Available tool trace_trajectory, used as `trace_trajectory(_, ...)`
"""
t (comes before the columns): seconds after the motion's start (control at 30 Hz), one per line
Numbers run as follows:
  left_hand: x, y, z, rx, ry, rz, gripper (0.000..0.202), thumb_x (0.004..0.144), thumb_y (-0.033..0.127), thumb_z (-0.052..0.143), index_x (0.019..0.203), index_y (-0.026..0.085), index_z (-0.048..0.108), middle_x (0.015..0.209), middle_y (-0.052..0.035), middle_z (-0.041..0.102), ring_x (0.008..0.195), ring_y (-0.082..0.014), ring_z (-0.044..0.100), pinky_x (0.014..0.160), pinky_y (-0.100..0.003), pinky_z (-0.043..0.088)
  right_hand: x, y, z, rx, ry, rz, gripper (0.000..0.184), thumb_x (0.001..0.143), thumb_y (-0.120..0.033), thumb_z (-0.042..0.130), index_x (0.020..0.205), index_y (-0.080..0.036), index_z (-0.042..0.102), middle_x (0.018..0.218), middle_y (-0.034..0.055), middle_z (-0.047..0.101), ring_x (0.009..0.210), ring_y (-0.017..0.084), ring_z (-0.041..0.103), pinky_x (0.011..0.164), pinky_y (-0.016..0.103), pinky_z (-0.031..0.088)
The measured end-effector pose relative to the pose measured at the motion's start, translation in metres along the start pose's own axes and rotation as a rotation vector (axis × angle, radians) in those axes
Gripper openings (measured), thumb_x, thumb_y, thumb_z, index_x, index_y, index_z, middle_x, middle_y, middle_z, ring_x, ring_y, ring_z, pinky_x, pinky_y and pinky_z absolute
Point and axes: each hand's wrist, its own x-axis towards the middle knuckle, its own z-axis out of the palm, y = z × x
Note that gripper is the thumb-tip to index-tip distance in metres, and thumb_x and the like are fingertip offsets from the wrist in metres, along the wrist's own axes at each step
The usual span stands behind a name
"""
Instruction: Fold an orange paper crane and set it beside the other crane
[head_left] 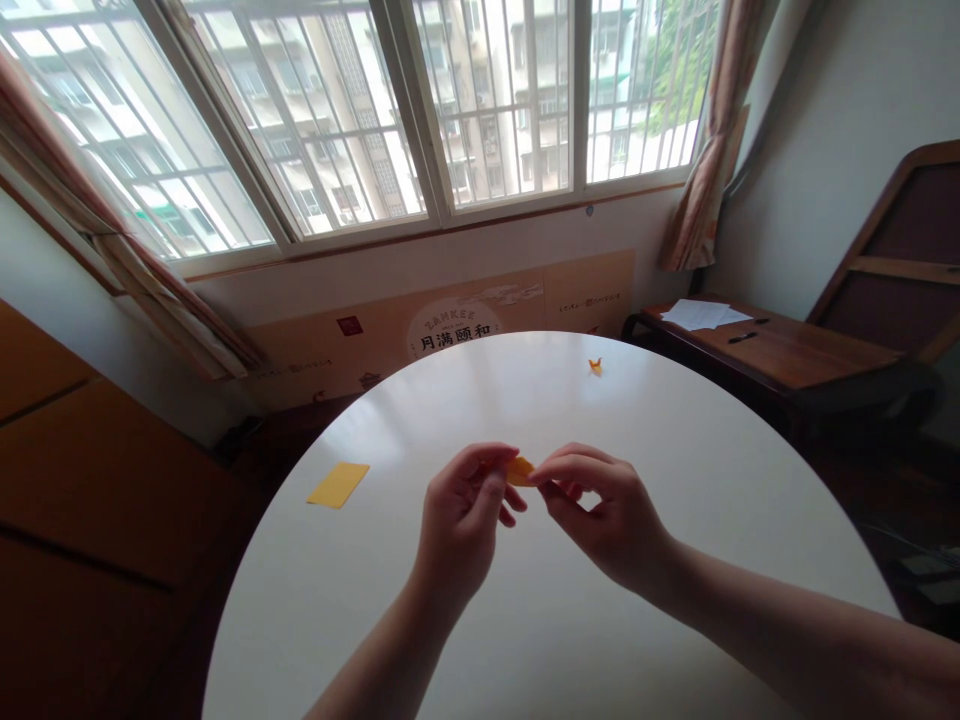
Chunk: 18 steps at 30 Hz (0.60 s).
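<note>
A small piece of folded yellow paper (520,470) is held up over the round white table, between my two hands. My left hand (465,510) pinches its left side with thumb and fingers. On the other side, the thumb and forefinger of my right hand (600,500) grip the right end. Fingers hide much of the paper, so its full folded shape cannot be made out. To the left lies a flat yellow paper sheet (338,485). Near the far edge stands a small orange-yellow folded paper figure (595,365), too small to tell its exact form.
The round white table (570,620) fills the space before me. Beyond it are a printed cardboard panel (330,350) and barred windows. At the right, a wooden side table (825,355) carries white papers (705,314) and a dark pen (742,338). An orange-brown cabinet (90,480) stands at the left.
</note>
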Motion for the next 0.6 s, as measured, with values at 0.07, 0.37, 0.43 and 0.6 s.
trace_trajectory(0.07,0.000,-0.002,0.000,0.038,-0.003,0.025,0.015,0.091,0.023,0.055,0.097,0.017,0.067,0.074,-0.0008,0.071,0.053,-0.0114,0.064,0.046,-0.020,0.052,0.000,0.001,0.000,0.005,0.001,0.013,0.023,0.081,-0.004,0.060,0.088,-0.023,0.071,0.087,0.0025,0.069,0.068,0.013,0.064,0.056,0.022,0.052)
trace_trajectory(0.37,0.001,-0.007,-0.006,0.330,-0.021,0.158,0.018,0.096,0.023,0.050,0.108,0.020,0.064,0.074,0.0004,0.072,0.055,-0.0112,0.065,0.052,-0.021,0.054,-0.002,0.003,0.005,0.183,-0.041,0.270,0.017,0.087,-0.027,0.067,0.102,-0.023,0.060,0.089,0.0016,0.068,0.063,0.012,0.065,0.050,0.021,0.051)
trace_trajectory(0.43,0.000,-0.008,-0.006,0.410,-0.048,0.185,0.020,0.096,0.023,0.051,0.112,0.022,0.063,0.077,0.0003,0.074,0.058,-0.0116,0.067,0.055,-0.022,0.055,-0.002,0.006,0.006,0.262,-0.069,0.361,0.024,0.088,-0.036,0.068,0.105,-0.022,0.057,0.084,0.0013,0.068,0.062,0.013,0.065,0.048,0.021,0.050)
trace_trajectory(0.6,0.001,-0.010,-0.006,0.463,-0.095,0.156,0.025,0.094,0.030,0.057,0.117,0.022,0.062,0.084,-0.0023,0.076,0.069,-0.0155,0.072,0.060,-0.024,0.056,0.001,0.012,0.006,0.348,-0.105,0.470,0.034,0.086,-0.045,0.070,0.105,-0.019,0.061,0.079,0.0030,0.071,0.058,0.014,0.066,0.043,0.021,0.049)
